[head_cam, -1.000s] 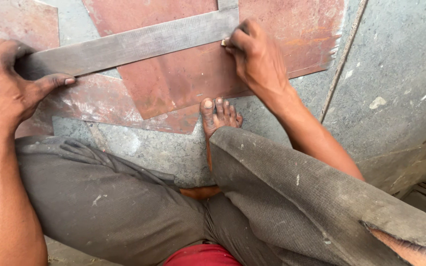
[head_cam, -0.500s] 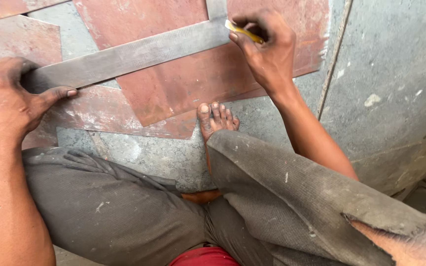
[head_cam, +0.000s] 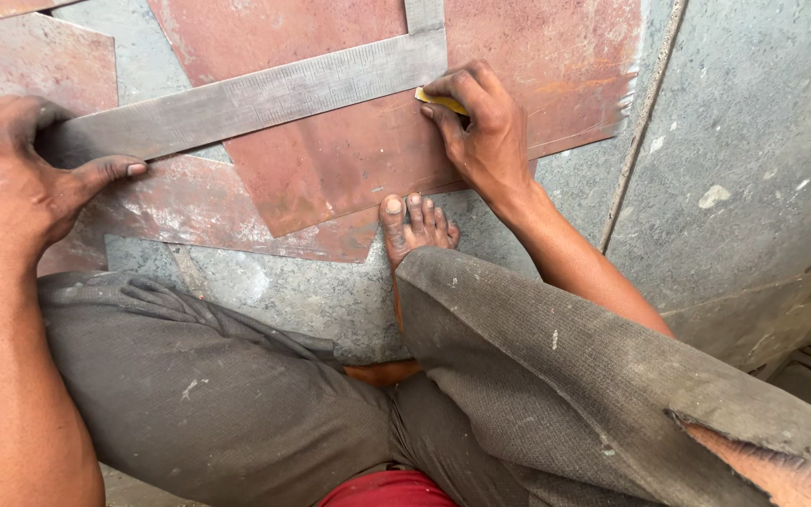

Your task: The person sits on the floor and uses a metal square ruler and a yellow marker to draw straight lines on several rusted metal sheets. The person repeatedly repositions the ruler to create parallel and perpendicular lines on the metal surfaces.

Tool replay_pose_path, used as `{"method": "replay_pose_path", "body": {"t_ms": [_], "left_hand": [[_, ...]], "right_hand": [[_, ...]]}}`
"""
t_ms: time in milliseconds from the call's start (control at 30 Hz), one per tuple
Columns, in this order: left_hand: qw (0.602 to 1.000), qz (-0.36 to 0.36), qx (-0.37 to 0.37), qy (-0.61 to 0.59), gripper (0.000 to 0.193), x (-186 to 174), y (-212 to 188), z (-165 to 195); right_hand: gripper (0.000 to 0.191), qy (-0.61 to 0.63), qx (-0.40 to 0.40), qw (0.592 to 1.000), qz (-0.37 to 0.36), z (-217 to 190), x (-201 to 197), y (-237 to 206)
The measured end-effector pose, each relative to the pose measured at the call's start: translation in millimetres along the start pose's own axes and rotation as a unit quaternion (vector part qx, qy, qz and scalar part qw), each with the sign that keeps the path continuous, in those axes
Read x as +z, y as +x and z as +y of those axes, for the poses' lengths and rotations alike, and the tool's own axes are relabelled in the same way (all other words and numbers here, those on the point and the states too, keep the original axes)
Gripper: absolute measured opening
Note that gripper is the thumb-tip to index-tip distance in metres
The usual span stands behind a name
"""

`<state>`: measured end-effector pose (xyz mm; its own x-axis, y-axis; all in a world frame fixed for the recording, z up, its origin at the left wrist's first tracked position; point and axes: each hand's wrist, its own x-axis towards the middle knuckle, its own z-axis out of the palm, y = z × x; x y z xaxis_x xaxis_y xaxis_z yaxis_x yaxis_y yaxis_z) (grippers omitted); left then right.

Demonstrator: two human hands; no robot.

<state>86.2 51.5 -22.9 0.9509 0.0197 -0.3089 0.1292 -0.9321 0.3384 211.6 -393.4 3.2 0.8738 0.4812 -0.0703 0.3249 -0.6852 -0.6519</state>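
I see my left hand (head_cam: 21,183) spread flat, pressing the steel square (head_cam: 237,103) onto the rusty metal sheet (head_cam: 330,160) on the floor (head_cam: 734,141), while my right hand (head_cam: 481,127), wrist bent, pinches a yellow marker (head_cam: 438,100) against the square's edge.

The right hand (head_cam: 485,131) has slid its yellow marker (head_cam: 440,100) leftward along the steel square (head_cam: 255,99).

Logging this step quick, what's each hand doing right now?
Left hand: pressed flat on the steel square, thumb spread, grasping nothing.
Right hand: closed on a yellow marker at the square's edge, over the rusty metal sheet.
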Motion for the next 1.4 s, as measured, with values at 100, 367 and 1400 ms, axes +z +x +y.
{"method": "replay_pose_path", "body": {"t_ms": [100,367,1400], "left_hand": [[1.000,0.004,0.002,0.004,0.058,-0.5,-0.6,2.4],[1.000,0.003,-0.012,-0.015,0.060,-13.4,-4.1,15.4],[0.997,0.038,0.050,0.053,0.055,-19.6,-10.1,23.4]], "right_hand": [[0.006,-0.036,0.009,0.999,-0.019,6.6,5.9,1.2],[0.012,-0.168,0.157,0.889,-0.397,-0.2,-10.1,-11.2],[0.006,-0.096,0.016,0.990,-0.105,-22.1,10.2,10.5]]}}
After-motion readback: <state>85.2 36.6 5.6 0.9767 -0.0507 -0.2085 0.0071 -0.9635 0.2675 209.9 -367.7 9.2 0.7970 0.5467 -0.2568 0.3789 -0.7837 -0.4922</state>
